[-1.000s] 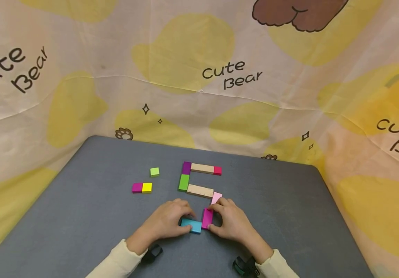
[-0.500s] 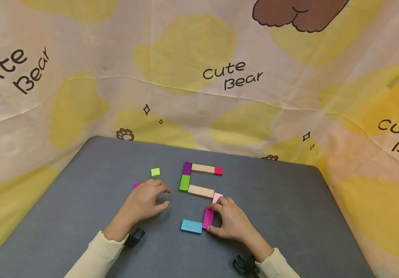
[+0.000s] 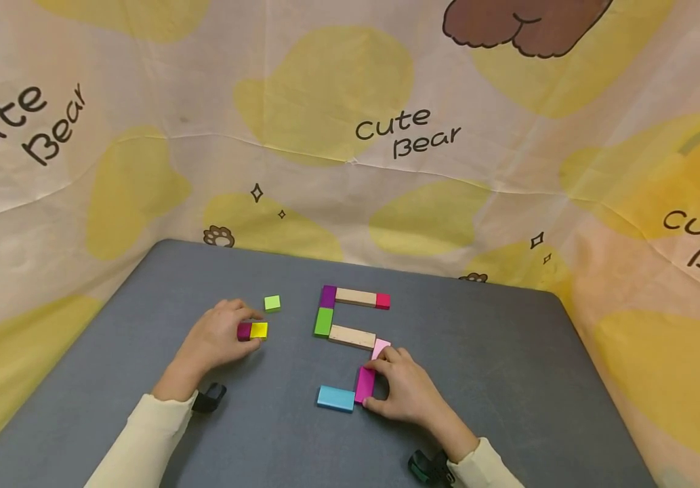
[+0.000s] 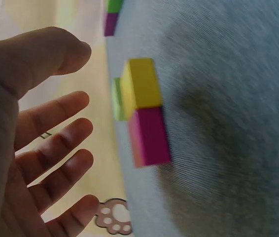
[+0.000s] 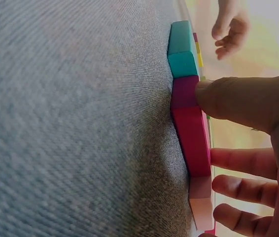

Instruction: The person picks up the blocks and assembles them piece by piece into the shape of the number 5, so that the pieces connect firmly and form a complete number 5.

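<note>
In the head view my left hand (image 3: 218, 339) hovers over a magenta block (image 3: 244, 331) and the yellow block (image 3: 259, 331) touching it. The left wrist view shows its fingers spread and apart from both blocks. My right hand (image 3: 407, 386) pinches a longer magenta block (image 3: 364, 385) between thumb and forefinger, one at each end, while the block lies on the table. A blue block (image 3: 335, 398) touches its near end on the left. Beyond its far end lies a light pink block (image 3: 380, 349), partly hidden by the fingers.
From the pink block, the row runs on through a plain wooden block (image 3: 352, 336), a green block (image 3: 323, 322), a purple block (image 3: 328, 297), another wooden block (image 3: 356, 297) and a red block (image 3: 383, 301). A lime block (image 3: 272, 303) lies apart on the grey table (image 3: 508, 379).
My left hand has left the blue block and moved left and away from me, to the magenta and yellow blocks. The right hand stays at the longer magenta block.
</note>
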Available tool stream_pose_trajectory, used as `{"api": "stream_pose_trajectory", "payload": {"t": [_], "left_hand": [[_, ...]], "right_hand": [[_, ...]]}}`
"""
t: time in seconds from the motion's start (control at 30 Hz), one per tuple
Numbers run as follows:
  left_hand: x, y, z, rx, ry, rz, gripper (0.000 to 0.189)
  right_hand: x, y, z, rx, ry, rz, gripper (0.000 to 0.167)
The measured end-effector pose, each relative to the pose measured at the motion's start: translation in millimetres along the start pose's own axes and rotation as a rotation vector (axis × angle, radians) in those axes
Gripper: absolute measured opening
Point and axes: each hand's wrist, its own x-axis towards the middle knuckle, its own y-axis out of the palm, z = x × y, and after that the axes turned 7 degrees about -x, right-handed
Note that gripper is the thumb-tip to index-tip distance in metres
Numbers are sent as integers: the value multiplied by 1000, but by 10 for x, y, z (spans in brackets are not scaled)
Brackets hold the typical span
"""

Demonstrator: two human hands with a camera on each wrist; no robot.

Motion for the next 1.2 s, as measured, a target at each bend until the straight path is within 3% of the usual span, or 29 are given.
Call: {"api": "stream_pose_trajectory", "payload": {"t": [0.23, 0.6, 0.97, 1.2], "left_hand": [[14, 80, 139, 1, -19, -2, 36], [41, 184, 218, -11, -45, -2, 32], [51, 223, 232, -19, -28, 9, 28], [12, 223, 119, -1, 39, -8, 29]], "right_hand": [[-3, -2, 4, 9, 3, -3, 52], [-6, 10, -6, 20, 18, 19, 54], [-8, -2, 7, 21, 26, 30, 55], [-15, -17, 17, 21, 25, 24, 54]]}}
